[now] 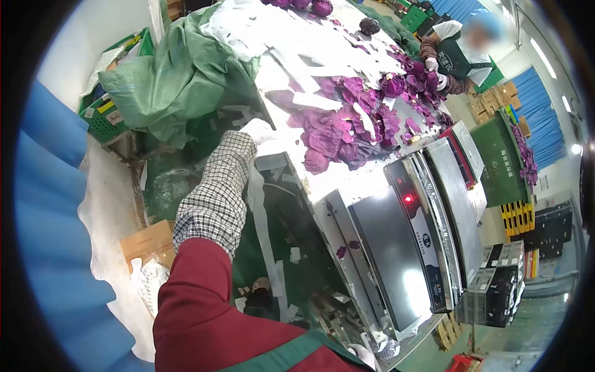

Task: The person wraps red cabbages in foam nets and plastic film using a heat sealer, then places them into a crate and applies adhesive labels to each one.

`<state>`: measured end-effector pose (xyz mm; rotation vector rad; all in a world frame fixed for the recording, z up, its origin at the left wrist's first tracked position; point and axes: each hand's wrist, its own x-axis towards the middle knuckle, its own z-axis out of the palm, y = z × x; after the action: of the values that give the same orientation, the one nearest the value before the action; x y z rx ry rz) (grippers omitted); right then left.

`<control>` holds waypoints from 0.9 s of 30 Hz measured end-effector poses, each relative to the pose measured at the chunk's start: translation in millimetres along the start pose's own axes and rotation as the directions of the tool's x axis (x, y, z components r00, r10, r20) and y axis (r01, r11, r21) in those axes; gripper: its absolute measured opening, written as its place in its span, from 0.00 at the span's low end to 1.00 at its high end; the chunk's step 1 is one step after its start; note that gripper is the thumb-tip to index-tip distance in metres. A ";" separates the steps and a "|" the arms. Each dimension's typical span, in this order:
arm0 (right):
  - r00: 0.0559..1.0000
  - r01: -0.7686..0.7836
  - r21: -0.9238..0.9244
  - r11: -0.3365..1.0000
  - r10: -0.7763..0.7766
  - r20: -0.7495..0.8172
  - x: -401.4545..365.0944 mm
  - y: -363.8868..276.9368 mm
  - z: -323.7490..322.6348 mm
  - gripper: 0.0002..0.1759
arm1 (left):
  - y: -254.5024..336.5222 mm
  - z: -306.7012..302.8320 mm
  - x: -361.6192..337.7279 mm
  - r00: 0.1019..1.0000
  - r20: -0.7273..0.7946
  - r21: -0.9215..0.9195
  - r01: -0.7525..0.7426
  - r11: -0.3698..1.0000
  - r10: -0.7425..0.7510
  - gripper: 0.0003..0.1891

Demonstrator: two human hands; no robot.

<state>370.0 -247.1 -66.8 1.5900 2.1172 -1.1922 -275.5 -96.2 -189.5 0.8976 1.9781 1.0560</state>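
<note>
My left hand (259,131), in a white glove below a checkered sleeve cover (214,189), reaches to the near edge of the work table (297,162). It looks bunched, its fingers washed out against the white; what they hold, if anything, cannot be made out. A long white strip (260,217) hangs down beside the sleeve cover. Right of this hand lie loose purple cabbage leaves (331,133). Low in the view, my right hand (362,356) shows only in part, pale-gloved, with its fingers hidden. It is near the corner of a silver-grey machine (387,254) and a crumpled clear wrap (387,348).
White strips (304,68) cover much of the table, with whole purple cabbages (322,7) at the far end. A co-worker (462,56) handles leaves across it. A green sheet (180,74) drapes at left. Black crates (493,285) stand at right; a cardboard box (149,245) sits left.
</note>
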 end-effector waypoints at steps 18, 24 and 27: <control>0.925 0.125 -0.008 0.992 -0.114 0.364 55.2 21.4 9.7 0.16 | -79.4 207.5 -234.5 0.622 -0.775 -0.046 0.115 0.992 -0.108 0.32; 0.843 0.202 0.075 0.976 -0.213 0.494 61.2 54.0 41.3 0.14 | -247.3 291.0 -577.1 0.576 -0.453 -0.088 0.730 0.677 -0.680 0.17; 0.797 0.349 -0.112 0.930 -0.232 0.558 58.4 61.9 61.0 0.14 | -293.5 310.4 -725.8 0.319 -0.453 0.004 0.935 0.355 -0.832 0.19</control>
<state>385.9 -245.9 -170.3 0.7255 2.0506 -1.2638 277.9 -700.0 -385.4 -0.4593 2.4403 0.2501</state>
